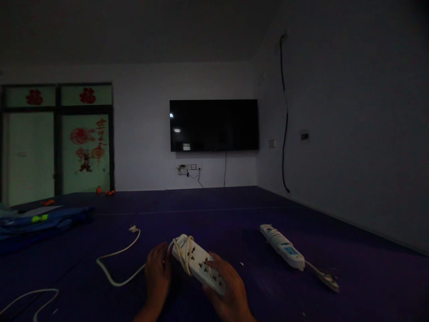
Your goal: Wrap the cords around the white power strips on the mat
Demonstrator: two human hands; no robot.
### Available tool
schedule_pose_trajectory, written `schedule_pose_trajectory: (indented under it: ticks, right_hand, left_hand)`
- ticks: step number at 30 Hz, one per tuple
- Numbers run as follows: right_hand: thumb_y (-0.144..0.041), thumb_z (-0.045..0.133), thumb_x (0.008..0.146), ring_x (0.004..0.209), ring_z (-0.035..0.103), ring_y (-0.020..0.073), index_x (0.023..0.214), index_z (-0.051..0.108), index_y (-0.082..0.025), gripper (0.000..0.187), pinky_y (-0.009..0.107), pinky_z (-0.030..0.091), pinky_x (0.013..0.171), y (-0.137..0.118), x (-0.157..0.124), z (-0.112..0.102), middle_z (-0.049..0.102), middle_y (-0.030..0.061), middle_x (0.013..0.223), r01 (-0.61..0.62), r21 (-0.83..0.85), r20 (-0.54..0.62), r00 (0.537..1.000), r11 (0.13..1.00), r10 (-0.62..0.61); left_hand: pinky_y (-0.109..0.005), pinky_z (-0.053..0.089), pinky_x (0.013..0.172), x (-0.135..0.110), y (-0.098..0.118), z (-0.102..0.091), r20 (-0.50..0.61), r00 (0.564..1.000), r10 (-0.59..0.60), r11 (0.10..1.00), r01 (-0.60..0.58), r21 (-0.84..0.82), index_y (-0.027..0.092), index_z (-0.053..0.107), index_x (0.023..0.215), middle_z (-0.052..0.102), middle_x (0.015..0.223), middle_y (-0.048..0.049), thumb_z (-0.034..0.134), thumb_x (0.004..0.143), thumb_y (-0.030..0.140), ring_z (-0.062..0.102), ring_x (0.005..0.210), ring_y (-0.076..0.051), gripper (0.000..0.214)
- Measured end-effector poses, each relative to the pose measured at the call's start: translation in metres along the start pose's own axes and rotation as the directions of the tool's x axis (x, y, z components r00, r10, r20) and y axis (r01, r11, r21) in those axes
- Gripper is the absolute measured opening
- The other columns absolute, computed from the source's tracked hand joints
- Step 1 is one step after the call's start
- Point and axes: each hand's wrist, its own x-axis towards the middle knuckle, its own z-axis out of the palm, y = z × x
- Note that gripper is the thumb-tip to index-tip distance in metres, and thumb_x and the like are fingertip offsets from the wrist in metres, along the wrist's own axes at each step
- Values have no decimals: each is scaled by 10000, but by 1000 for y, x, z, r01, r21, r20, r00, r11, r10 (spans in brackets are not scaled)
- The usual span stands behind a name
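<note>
A white power strip (pixel 200 264) is tilted over the purple surface in front of me, its rows of sockets facing up. Its white cord (pixel 187 256) loops a few times around the far end. My right hand (pixel 229 286) grips the near end, thumb underneath and fingers over the top. Beside the wrapped end, my left hand (pixel 157 270) has its fingers curled around the cord, though the exact grip is partly hidden. From there the loose cord runs left in a curve to a plug (pixel 133 229). A second white power strip (pixel 282 246), wound with its own cord, lies to the right.
The purple surface (pixel 187 214) stretches to the far wall. Blue folded cloth (pixel 47 221) lies at left, with another white cord (pixel 40 291) in front of it. A television (pixel 214 125) hangs on the wall. A black cable (pixel 284 147) dangles at right.
</note>
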Motion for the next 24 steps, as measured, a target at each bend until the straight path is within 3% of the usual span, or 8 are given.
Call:
schedule_pose_trajectory:
  ticks: [7,11,19,22,24]
  right_hand:
    - [-260,602,746,1074,594,226,1188,499,-284,454,336,515,867,2,-7,4,602,40,1218,-71,-26,-38,997,997,69]
    - [-273,579,772,1113,568,230,1215,487,-271,452,358,490,910,7,-9,11,590,48,1232,-197,-40,-82,978,980,194]
    - [-316,556,766,1038,607,247,1171,543,-257,410,388,505,862,15,-11,17,636,40,1153,-540,-29,-42,841,841,539]
    - [-312,570,751,1030,611,239,1151,563,-264,404,373,504,858,16,-11,16,639,29,1149,-554,-31,-10,832,832,554]
    - [-307,574,747,1044,605,229,1140,571,-274,395,359,497,871,16,-11,15,636,16,1157,-533,-25,-1,846,846,533]
  left_hand:
    - [-472,466,872,-2,5,-1,53,998,38,999,-39,7,157,616,1061,654,1035,-115,402,774,161,569,1016,-280,358]
    - [-433,493,810,-6,1,1,29,1000,4,1000,-5,30,166,615,1023,669,938,-91,391,723,84,614,892,-252,384]
    - [-436,494,758,-1,-11,-5,-140,984,-110,989,122,83,156,525,1111,659,896,-105,320,860,174,622,856,-259,324]
    - [-485,454,862,0,-3,-5,-166,985,-46,991,66,117,136,493,1169,609,1094,-151,349,866,222,557,1036,-289,346]
    - [-511,417,918,0,6,-6,-148,986,77,986,-54,158,119,472,1206,559,1188,-168,390,863,256,492,1128,-303,379]
